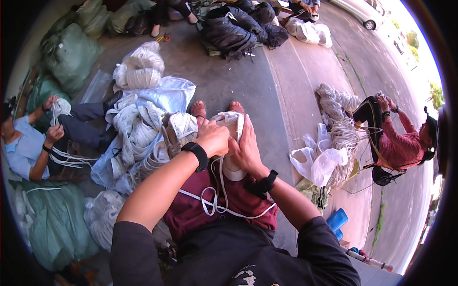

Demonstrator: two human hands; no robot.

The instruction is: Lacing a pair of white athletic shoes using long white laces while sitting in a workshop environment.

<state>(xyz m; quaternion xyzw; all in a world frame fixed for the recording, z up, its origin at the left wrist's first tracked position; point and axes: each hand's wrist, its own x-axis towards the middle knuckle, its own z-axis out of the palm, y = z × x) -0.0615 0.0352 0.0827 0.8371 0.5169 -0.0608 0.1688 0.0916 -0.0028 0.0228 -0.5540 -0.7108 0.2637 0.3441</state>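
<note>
In the head view, one pale shoe (pixel 234 170) sits at the centre, its middle covered by the left hand (pixel 213 138), whose grip is clenched with its contents hidden, and the right hand (pixel 246 148), laid straight-fingered along its side. A loose lace (pixel 224 209) trails over the maroon shorts (pixel 191 219), while a second shoe (pixel 182 125) and a heap (pixel 136 125) crowd left of centre. Four other people (pixel 403 138) show, two cut off by the upper edge; the shirt's markings (pixel 247 278) are unreadable.
</note>
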